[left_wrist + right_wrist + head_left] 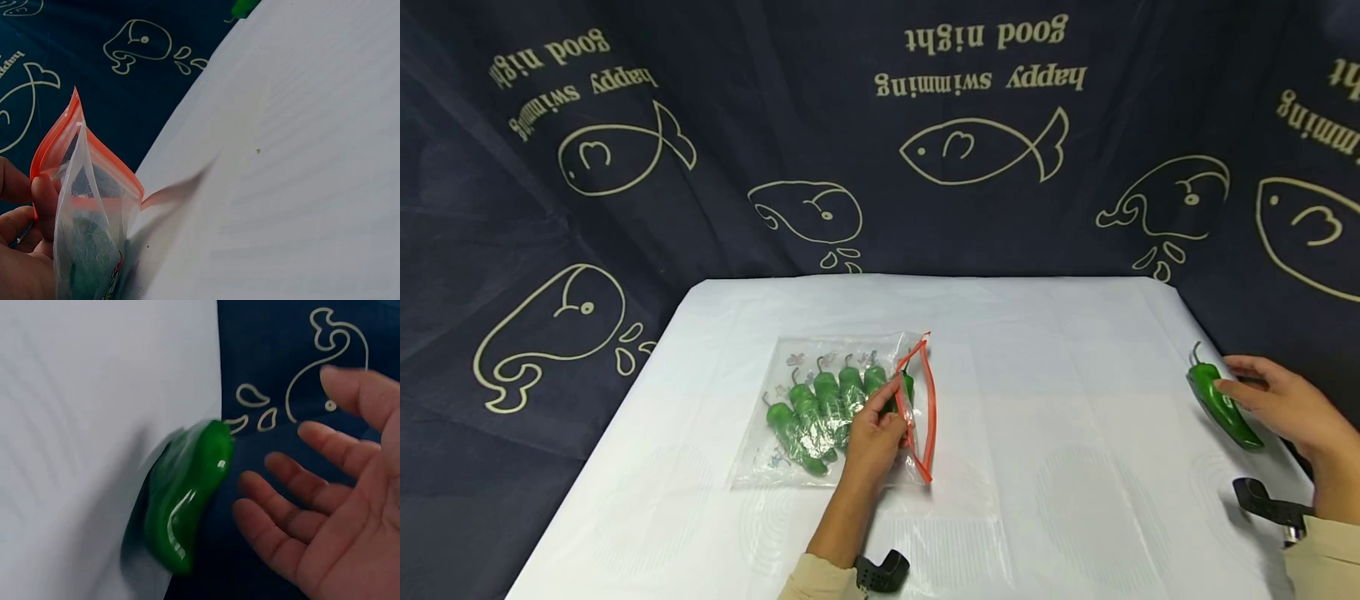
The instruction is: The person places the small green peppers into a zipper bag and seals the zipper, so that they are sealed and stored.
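A clear zip bag (752,450) with a red zip edge lies on the table, several green peppers (808,417) side by side in it. My left hand (874,433) pinches the bag's upper layer by its red edge, so the mouth gapes to the right. In the left wrist view, finger and thumb hold the red zip strip (115,164). A single glossy green pepper (1221,404) lies at the table's right edge. Beside it is my right hand (1277,400), fingers spread and slightly bent; the right wrist view shows a gap between fingertips and pepper (187,500).
The white-covered table (1060,367) stretches between the bag and the lone pepper. A dark blue cloth (850,150) with fish and whale drawings hangs behind it and drops past both sides. Black straps with camera mounts (883,572) sit at both wrists.
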### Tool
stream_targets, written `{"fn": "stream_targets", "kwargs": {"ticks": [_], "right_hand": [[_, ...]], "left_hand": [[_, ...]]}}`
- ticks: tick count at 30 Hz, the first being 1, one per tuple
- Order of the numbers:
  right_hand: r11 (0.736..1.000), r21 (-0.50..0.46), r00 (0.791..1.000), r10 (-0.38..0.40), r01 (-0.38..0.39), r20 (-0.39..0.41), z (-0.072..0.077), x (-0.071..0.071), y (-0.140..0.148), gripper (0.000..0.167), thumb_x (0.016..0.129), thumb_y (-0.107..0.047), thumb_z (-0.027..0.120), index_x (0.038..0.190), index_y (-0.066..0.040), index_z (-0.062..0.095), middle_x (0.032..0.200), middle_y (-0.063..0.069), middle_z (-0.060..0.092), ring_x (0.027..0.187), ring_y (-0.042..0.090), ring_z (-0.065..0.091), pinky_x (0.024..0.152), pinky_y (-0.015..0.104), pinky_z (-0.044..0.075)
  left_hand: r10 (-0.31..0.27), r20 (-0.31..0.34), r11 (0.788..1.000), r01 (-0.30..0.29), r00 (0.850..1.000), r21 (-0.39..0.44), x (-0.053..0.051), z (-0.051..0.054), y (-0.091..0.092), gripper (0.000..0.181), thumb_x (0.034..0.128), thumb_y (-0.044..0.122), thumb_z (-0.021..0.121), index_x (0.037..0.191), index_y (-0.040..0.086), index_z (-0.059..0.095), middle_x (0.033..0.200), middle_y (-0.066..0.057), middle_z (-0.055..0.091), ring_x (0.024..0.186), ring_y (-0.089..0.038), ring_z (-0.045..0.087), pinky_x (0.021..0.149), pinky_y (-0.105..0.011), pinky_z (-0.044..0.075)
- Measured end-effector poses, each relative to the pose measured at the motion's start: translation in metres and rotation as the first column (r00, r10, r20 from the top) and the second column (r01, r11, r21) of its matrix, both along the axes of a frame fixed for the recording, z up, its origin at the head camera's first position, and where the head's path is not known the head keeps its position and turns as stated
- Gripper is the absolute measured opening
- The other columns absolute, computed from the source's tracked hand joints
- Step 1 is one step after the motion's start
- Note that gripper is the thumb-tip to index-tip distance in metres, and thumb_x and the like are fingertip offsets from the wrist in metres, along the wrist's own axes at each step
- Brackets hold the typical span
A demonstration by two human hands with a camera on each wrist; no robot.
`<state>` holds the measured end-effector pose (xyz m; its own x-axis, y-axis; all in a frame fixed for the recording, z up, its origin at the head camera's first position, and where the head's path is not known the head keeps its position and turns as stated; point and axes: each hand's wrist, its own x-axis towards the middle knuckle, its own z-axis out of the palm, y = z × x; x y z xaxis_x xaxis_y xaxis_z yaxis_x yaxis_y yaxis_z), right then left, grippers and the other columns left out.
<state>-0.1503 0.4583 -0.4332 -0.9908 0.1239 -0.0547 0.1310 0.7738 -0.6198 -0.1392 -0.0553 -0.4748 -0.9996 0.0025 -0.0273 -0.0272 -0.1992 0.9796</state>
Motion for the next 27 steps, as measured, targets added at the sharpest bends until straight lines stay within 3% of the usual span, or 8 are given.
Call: {"fn": "stream_targets", "kwargs": {"ticks": [2, 4, 6, 10, 13, 17, 19, 27], "right_hand": [[1.0, 0.005, 1.0, 0.013, -0.013, 0.012, -0.004, -0.001, 0.002, 0.069, 0.103, -0.027, 0.05, 0.141, 0.024, 0.023, 0.134, 0.048, 0.028, 0.114, 0.062, 0.035, 0.079, 0.043, 0.049], [1.0, 0.011, 0.999, 0.023, -0.023, 0.024, -0.008, -0.002, 0.003, 0.07, 0.104, -0.027, 0.048, 0.141, 0.024, 0.019, 0.135, 0.05, 0.025, 0.117, 0.065, 0.032, 0.089, 0.056, 0.045], [1.0, 0.011, 0.999, 0.022, -0.022, 0.03, -0.011, -0.002, 0.004, 0.07, 0.104, -0.026, 0.047, 0.141, 0.025, 0.017, 0.134, 0.051, 0.022, 0.119, 0.067, 0.028, 0.09, 0.073, 0.032], [0.999, 0.034, 1.0, 0.02, -0.02, 0.018, -0.015, -0.001, 0.003, 0.069, 0.104, -0.024, 0.048, 0.139, 0.027, 0.018, 0.131, 0.05, 0.024, 0.117, 0.064, 0.028, 0.087, 0.07, 0.033], [0.998, 0.058, 1.0, 0.019, -0.02, 0.016, -0.016, -0.002, 0.003, 0.068, 0.103, -0.022, 0.049, 0.138, 0.028, 0.019, 0.129, 0.05, 0.027, 0.115, 0.063, 0.03, 0.084, 0.069, 0.036], [0.993, 0.116, 1.0, 0.005, -0.008, 0.025, -0.017, -0.005, 0.003, 0.069, 0.101, -0.023, 0.054, 0.137, 0.027, 0.022, 0.124, 0.049, 0.033, 0.11, 0.061, 0.038, 0.079, 0.064, 0.043], [0.988, 0.154, 1.0, 0.0, -0.004, 0.027, -0.018, -0.006, 0.004, 0.069, 0.1, -0.023, 0.057, 0.136, 0.026, 0.025, 0.121, 0.048, 0.036, 0.106, 0.06, 0.042, 0.076, 0.061, 0.046], [0.963, 0.268, 1.0, 0.005, 0.002, -0.028, -0.023, -0.01, 0.003, 0.061, 0.092, -0.017, 0.065, 0.127, 0.024, 0.036, 0.112, 0.047, 0.043, 0.099, 0.06, 0.048, 0.073, 0.063, 0.046]], "left_hand": [[0.002, 0.001, 1.0, -0.002, 1.0, -0.003, 0.0, 0.0, 0.0, 0.065, 0.0813, -0.014, 0.049, 0.143, 0.008, 0.055, 0.099, -0.013, 0.053, 0.063, -0.006, 0.049, 0.052, -0.018, 0.047], [0.002, -0.003, 1.0, -0.002, 1.0, -0.007, 0.0, -0.001, 0.0, 0.065, 0.0816, -0.014, 0.049, 0.143, 0.008, 0.055, 0.101, -0.015, 0.053, 0.063, -0.006, 0.048, 0.052, -0.018, 0.046], [0.002, -0.006, 1.0, -0.002, 1.0, -0.006, 0.0, -0.001, 0.0, 0.065, 0.0819, -0.014, 0.049, 0.143, 0.009, 0.055, 0.107, -0.018, 0.054, 0.063, -0.005, 0.048, 0.051, -0.017, 0.046], [0.0, -0.011, 1.0, 0.0, 1.0, -0.002, 0.0, -0.001, -0.001, 0.066, 0.0817, -0.014, 0.048, 0.143, 0.008, 0.054, 0.126, -0.022, 0.053, 0.063, -0.004, 0.047, 0.051, -0.016, 0.045], [0.001, -0.011, 1.0, 0.0, 1.0, 0.007, 0.0, -0.001, 0.0, 0.066, 0.0813, -0.014, 0.048, 0.143, 0.008, 0.054, 0.129, -0.021, 0.052, 0.063, -0.004, 0.047, 0.051, -0.016, 0.045], [0.001, -0.013, 1.0, -0.001, 1.0, 0.014, -0.001, -0.002, 0.0, 0.066, 0.0809, -0.014, 0.048, 0.143, 0.006, 0.053, 0.108, -0.018, 0.054, 0.062, -0.004, 0.047, 0.051, -0.017, 0.046], [0.002, -0.013, 1.0, -0.002, 1.0, 0.018, -0.001, -0.002, 0.0, 0.066, 0.0805, -0.014, 0.048, 0.143, 0.006, 0.054, 0.105, -0.017, 0.054, 0.062, -0.005, 0.047, 0.051, -0.017, 0.045], [0.01, 0.006, 1.0, -0.01, 1.0, -0.001, -0.001, -0.003, 0.0, 0.066, 0.0801, -0.013, 0.049, 0.142, 0.009, 0.056, 0.132, -0.019, 0.053, 0.063, -0.005, 0.049, 0.051, -0.017, 0.048]]}}
